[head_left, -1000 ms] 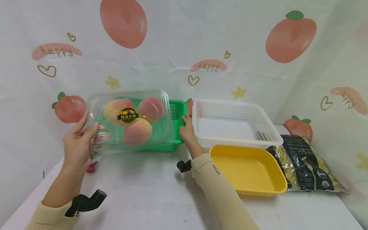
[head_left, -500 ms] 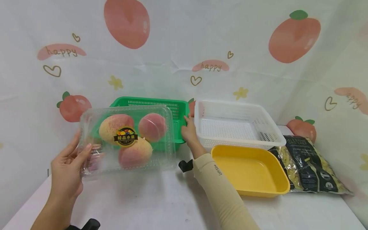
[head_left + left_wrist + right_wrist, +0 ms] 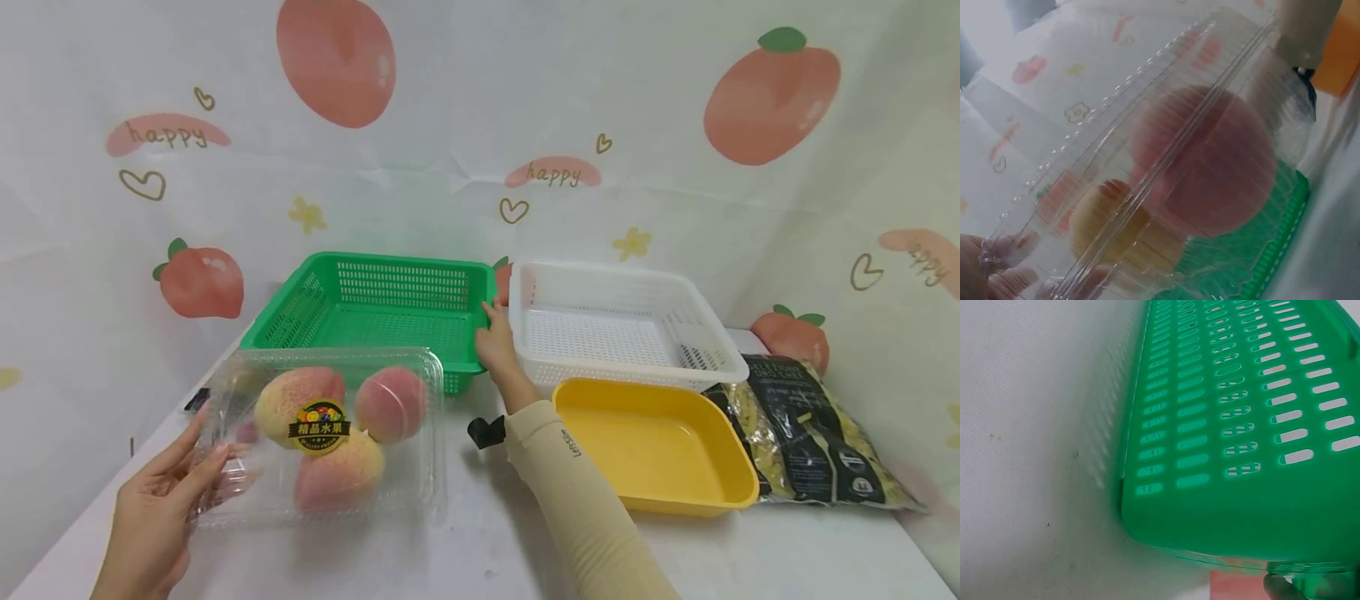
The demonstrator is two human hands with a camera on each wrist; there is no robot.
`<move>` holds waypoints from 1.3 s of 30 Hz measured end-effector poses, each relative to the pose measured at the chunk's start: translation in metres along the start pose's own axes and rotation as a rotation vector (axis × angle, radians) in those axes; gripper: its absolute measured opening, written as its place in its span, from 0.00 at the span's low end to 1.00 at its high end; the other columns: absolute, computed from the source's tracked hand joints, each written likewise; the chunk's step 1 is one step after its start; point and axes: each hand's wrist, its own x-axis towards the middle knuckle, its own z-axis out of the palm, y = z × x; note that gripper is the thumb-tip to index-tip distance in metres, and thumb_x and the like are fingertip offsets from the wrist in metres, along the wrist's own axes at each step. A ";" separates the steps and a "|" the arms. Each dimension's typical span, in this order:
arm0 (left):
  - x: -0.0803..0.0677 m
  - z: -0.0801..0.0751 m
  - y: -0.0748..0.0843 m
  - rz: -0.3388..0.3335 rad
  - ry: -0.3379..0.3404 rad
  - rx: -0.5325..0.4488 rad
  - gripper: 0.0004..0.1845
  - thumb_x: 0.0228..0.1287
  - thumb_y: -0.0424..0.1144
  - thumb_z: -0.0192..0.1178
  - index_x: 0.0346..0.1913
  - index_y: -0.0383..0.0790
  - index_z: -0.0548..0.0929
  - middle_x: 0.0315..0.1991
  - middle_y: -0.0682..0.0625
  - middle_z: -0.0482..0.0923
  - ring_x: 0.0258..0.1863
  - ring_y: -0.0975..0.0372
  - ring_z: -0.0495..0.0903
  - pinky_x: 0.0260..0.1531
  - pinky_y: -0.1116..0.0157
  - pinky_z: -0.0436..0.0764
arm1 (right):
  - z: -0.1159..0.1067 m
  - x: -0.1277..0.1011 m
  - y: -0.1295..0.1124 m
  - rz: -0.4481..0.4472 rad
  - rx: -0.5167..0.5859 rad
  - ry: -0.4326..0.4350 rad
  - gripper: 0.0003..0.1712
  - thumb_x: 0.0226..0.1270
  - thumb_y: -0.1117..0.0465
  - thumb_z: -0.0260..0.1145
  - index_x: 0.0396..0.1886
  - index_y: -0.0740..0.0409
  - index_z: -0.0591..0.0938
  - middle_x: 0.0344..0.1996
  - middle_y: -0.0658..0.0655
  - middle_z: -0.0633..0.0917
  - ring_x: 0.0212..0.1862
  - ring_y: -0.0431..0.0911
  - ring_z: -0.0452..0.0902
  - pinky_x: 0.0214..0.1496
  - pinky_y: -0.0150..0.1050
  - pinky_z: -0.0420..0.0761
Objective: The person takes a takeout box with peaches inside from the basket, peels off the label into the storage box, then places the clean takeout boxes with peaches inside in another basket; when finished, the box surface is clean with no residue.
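My left hand (image 3: 159, 508) grips the left end of a clear plastic fruit box (image 3: 247, 492), thumb on the near face and fingers behind. Inside lie three peaches (image 3: 392, 404), and a black and gold label (image 3: 319, 427) is stuck on the lid. The box is tilted toward me, in front of a green plastic basket (image 3: 405, 333). In the left wrist view the peaches (image 3: 1210, 162) show through the ribbed wall. My right hand (image 3: 498, 346) holds the right rim of the green basket; the right wrist view shows mostly the slotted basket wall (image 3: 1241, 506) and one fingertip.
A white slotted basket (image 3: 622, 367) stands right of the green one, against the printed cloth backdrop. Before it sits a yellow tub (image 3: 652, 492), with a dark bag of pasta (image 3: 813, 442) at its right. A small dark object (image 3: 197, 400) lies at the table's left edge.
My left hand has brought the fruit box down and toward me, from over the green basket to in front of it. The basket's inside now shows. My right hand stays on its rim.
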 end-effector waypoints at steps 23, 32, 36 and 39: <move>0.005 -0.015 -0.030 -0.258 -0.107 0.156 0.25 0.67 0.28 0.51 0.48 0.70 0.79 0.31 0.58 0.86 0.28 0.70 0.84 0.25 0.72 0.81 | 0.001 0.001 0.000 -0.008 0.000 0.003 0.33 0.63 0.74 0.45 0.70 0.63 0.59 0.75 0.53 0.48 0.75 0.49 0.41 0.75 0.45 0.47; 0.010 -0.012 -0.032 -0.277 -0.115 0.267 0.23 0.68 0.33 0.52 0.50 0.73 0.76 0.30 0.60 0.85 0.29 0.68 0.84 0.27 0.69 0.82 | 0.001 0.000 -0.003 -0.023 -0.025 -0.017 0.33 0.63 0.73 0.45 0.70 0.64 0.58 0.75 0.55 0.47 0.75 0.50 0.40 0.75 0.45 0.46; 0.011 -0.008 -0.036 -0.228 -0.153 0.273 0.24 0.69 0.32 0.51 0.56 0.69 0.75 0.31 0.60 0.85 0.28 0.68 0.85 0.27 0.68 0.83 | 0.000 0.000 -0.004 -0.045 -0.084 -0.037 0.33 0.63 0.72 0.47 0.70 0.66 0.58 0.74 0.58 0.47 0.75 0.51 0.40 0.75 0.46 0.45; 0.012 -0.002 -0.039 -0.206 -0.168 0.261 0.24 0.69 0.32 0.50 0.56 0.68 0.75 0.31 0.59 0.85 0.27 0.66 0.85 0.26 0.67 0.83 | -0.003 -0.002 -0.007 -0.081 -0.194 -0.074 0.32 0.66 0.67 0.50 0.70 0.66 0.58 0.74 0.59 0.47 0.75 0.55 0.39 0.74 0.50 0.46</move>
